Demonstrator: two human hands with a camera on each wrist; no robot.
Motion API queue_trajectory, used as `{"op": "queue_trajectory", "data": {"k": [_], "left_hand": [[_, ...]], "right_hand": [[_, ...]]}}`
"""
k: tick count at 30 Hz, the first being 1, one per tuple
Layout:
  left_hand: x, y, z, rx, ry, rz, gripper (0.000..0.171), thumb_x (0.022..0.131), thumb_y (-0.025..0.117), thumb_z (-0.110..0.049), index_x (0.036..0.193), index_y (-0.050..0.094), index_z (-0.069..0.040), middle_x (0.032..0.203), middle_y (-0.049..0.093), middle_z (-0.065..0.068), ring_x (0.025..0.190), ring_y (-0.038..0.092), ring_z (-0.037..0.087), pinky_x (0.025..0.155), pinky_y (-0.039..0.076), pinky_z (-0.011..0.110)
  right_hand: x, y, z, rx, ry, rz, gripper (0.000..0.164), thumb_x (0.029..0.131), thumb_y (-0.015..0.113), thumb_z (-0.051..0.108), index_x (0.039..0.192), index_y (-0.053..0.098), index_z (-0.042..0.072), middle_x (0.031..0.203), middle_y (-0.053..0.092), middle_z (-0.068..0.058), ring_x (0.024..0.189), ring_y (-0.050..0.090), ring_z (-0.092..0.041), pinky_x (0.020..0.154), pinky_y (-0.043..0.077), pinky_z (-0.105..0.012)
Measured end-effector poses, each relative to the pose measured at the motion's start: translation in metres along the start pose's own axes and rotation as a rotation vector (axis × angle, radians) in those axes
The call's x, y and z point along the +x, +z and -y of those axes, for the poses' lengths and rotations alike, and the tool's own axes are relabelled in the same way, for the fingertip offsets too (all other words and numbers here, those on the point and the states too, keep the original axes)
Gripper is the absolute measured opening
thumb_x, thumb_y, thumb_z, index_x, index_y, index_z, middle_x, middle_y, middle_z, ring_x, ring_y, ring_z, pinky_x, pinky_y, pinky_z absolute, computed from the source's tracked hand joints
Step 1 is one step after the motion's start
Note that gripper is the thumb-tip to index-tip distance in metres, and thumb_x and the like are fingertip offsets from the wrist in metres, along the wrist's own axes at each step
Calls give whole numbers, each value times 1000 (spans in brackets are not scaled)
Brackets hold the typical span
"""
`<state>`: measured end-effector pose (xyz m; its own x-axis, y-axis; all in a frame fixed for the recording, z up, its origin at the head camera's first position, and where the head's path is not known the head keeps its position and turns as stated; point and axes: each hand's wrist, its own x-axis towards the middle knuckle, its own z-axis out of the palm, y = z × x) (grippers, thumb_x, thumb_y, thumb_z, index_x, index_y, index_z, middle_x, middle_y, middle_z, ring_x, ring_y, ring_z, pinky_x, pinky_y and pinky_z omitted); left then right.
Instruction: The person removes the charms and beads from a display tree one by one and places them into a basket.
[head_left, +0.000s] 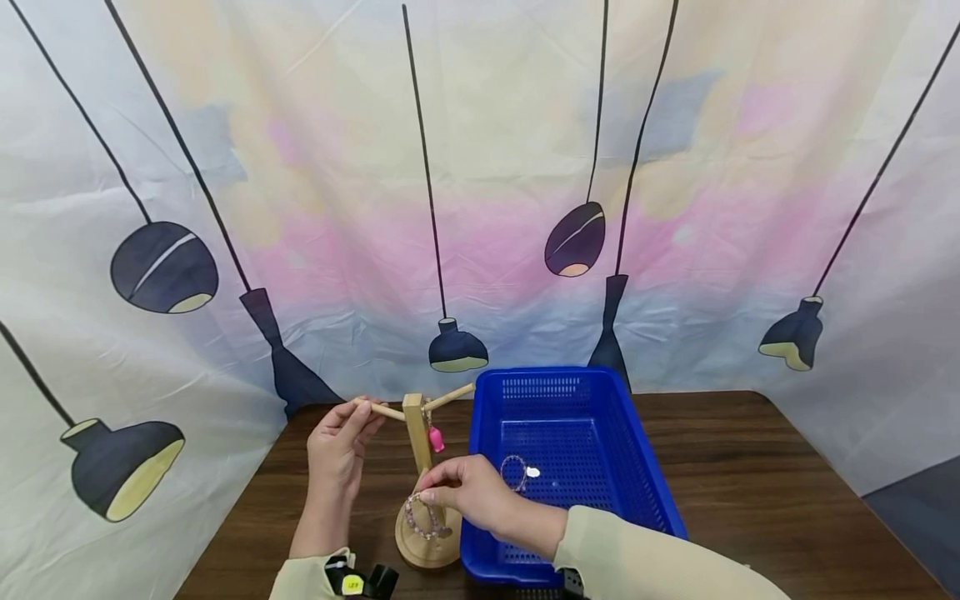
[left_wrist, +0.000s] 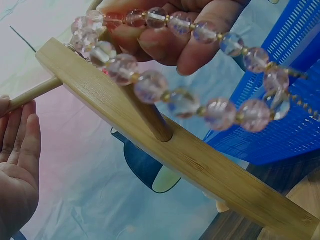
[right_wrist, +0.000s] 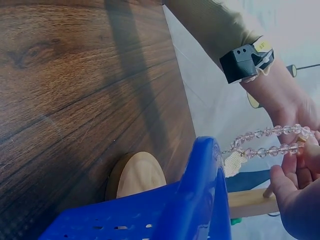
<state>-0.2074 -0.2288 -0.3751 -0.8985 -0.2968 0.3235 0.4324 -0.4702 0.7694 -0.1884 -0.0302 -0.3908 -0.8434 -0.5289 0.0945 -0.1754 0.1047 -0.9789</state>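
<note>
A wooden stand has a round base and several pegs. My left hand pinches the end of its upper left peg. With thumb and fingertips my right hand holds a bracelet of clear pinkish beads in front of the post. A pale flat charm dangles from the bracelet in the right wrist view. The left wrist view shows the bracelet close to a lower peg; whether it is around that peg I cannot tell. On the upper right peg hangs a piece with a pink charm.
A blue plastic basket stands right of the stand, under my right forearm. Inside it lies another beaded bracelet with a pale charm. The dark wooden table meets a patterned cloth backdrop behind.
</note>
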Motion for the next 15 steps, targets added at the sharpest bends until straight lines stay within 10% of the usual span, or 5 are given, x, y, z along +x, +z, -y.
{"op": "queue_trajectory", "data": {"k": [15], "left_hand": [[-1, -1, -1, -27, 6, 29, 26, 99, 60, 6, 91, 78, -11, 87, 80, -1, 82, 77, 6, 78, 64, 19]], "right_hand": [[-4, -5, 16, -28, 25, 24, 12, 92, 75, 6, 97, 78, -5, 100, 78, -20, 82, 63, -2, 71, 53, -13]]}}
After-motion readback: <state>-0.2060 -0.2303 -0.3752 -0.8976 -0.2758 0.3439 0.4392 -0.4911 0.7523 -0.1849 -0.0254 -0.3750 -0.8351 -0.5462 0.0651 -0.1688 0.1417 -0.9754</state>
